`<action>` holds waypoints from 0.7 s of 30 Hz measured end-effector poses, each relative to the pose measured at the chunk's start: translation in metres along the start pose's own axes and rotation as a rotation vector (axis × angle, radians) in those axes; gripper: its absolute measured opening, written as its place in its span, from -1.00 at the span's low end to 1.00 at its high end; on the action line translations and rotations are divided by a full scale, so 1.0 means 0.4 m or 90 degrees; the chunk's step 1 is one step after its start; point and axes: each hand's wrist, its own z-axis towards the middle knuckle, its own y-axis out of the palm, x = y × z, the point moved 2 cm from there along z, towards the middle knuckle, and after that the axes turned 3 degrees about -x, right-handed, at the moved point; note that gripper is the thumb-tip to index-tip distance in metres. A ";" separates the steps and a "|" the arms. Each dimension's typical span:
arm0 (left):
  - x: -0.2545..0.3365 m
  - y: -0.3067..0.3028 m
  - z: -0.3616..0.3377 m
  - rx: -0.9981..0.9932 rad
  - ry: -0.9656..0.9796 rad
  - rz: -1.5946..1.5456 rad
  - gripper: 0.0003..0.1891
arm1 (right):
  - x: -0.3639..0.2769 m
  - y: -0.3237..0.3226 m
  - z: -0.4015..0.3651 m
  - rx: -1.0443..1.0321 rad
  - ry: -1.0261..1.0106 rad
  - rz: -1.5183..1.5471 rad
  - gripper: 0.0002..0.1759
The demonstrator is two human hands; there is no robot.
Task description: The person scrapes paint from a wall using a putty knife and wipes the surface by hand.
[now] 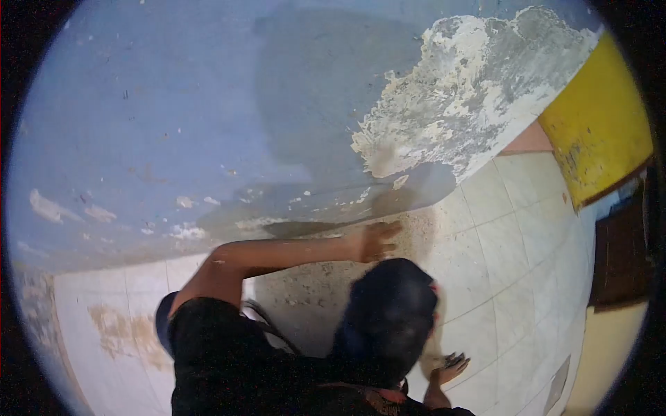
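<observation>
My left hand (379,240) reaches rightward along the foot of the wall, blurred, with its fingers apart. Beneath and beside it lie loose crumbs (418,232), which look like plaster, on the pale floor. Low on the right, my right hand (452,369) is stretched out near the floor tiles (479,333). Its fingers are spread and look dark; I make out nothing held in it. A greyish patch with specks (302,288) shows below my left forearm, between my dark-clad knees. The nearer knee (388,312) covers part of it.
The blue wall (159,104) has a large peeled area (479,83) with bare grey and white plaster. A yellow panel (600,125) and a dark brown object (621,256) stand at the right. Brownish stains (118,333) mark the white tiles at left.
</observation>
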 end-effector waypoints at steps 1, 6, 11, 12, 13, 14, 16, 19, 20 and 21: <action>0.002 -0.019 0.047 -0.007 0.057 0.027 -0.60 | 0.078 0.033 -0.014 -0.092 0.023 -0.100 -0.50; 0.082 -0.080 0.260 -0.126 0.157 -0.068 -0.58 | 0.086 0.094 0.072 -0.261 0.235 0.236 -0.60; 0.208 -0.180 0.340 0.133 -0.032 -0.433 -0.29 | -0.515 -0.067 0.508 -0.322 0.077 0.459 -0.47; 0.219 -0.192 0.362 0.266 -0.076 -0.490 -0.28 | -0.613 -0.108 0.572 -0.323 0.054 0.414 -0.50; 0.234 -0.206 0.380 0.398 -0.123 -0.549 -0.25 | -0.714 -0.156 0.622 -0.397 0.001 0.435 -0.54; 0.227 -0.241 0.396 0.414 -0.112 -0.642 -0.32 | -0.849 -0.237 0.636 -0.436 -0.043 0.390 -0.56; 0.200 -0.329 0.401 0.542 -0.021 -0.783 -0.41 | -1.013 -0.302 0.661 -0.471 -0.211 0.472 -0.61; 0.144 -0.453 0.371 0.592 0.212 -1.031 -0.54 | -1.213 -0.390 0.657 -0.541 -0.302 0.425 -0.65; 0.128 -0.477 0.352 0.565 0.265 -1.054 -0.56 | -1.271 -0.409 0.638 -0.556 -0.273 0.438 -0.67; 0.105 -0.502 0.334 0.568 0.198 -1.024 -0.54 | -1.299 -0.389 0.633 -0.525 -0.309 0.503 -0.66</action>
